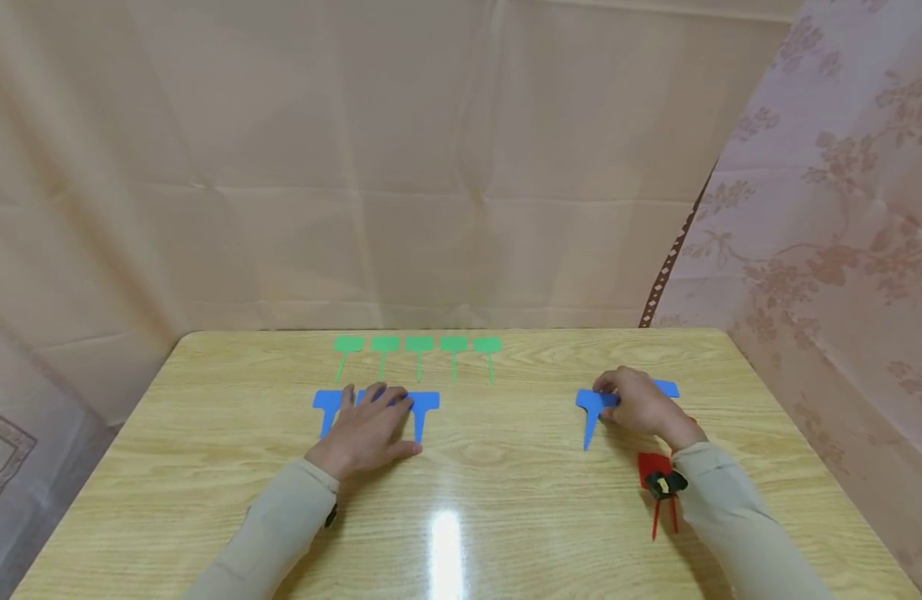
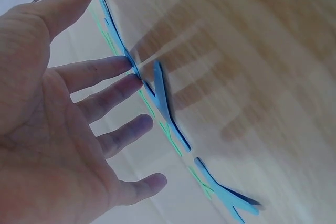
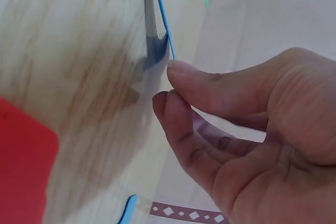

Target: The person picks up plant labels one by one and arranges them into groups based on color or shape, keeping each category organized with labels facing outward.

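My right hand [image 1: 639,404] pinches a blue T-shaped plant label [image 1: 590,406] by one end of its head, between thumb and fingers. In the right wrist view this label [image 3: 161,11] shows edge-on, above its shadow on the table. Fingers spread, my left hand [image 1: 365,435] lies over a row of blue plant labels [image 1: 427,402] and partly hides them. Its fingertips seem to touch the row in the left wrist view, where further blue labels [image 2: 164,100] lie flat. Another blue label [image 1: 667,388] pokes out behind my right hand.
Several green plant labels [image 1: 419,342] form a row near the back edge of the wooden table [image 1: 506,500]. Red labels [image 1: 651,468] lie beneath my right wrist, partly hidden by it. A beige curtain [image 1: 431,167] hangs behind the table, a floral one [image 1: 844,208] on the right.
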Demonstrator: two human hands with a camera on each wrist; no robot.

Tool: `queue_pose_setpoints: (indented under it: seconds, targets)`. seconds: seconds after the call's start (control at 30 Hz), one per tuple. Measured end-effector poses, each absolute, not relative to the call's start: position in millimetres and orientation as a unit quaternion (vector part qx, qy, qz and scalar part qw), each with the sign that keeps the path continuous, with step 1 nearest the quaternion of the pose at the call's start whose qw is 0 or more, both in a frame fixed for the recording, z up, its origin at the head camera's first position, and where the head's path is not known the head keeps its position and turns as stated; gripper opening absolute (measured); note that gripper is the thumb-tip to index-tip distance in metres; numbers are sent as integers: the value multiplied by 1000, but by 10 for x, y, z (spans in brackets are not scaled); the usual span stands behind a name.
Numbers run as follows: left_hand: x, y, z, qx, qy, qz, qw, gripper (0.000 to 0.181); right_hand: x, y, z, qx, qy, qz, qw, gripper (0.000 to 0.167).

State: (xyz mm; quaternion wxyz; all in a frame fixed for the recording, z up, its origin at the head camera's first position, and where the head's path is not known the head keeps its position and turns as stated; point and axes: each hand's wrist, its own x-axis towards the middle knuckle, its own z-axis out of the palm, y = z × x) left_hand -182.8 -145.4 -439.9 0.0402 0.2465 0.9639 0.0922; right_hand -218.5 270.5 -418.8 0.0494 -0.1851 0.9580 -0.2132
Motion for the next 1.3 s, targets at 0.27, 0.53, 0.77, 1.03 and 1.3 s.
queue_pose_setpoints:
  seconds: [0.27,0.53,0.77,1.03,1.3]
  targets:
    - [-1831,-1464,-4416,247,964,87,37,69,-2196,2598,-4166,-238,956,-172,9,31]
    - [-1825,-1467,-4399,243,965,87,39,70,-2217,2233,-4226,-282,931,-230,-22,31]
    - [-1814,-1467,-4392,245,965,82,38,69,-2203,1800,-4321,-296,917,-268,17,29]
    - [-1804,-1469,-4380,243,966,81,43,70,-2225,1383,-4411,-301,913,-272,37,27]
    - [-1795,-1479,-4385,241,966,78,50,71,-2279,1160,-4465,-319,921,-223,26,26]
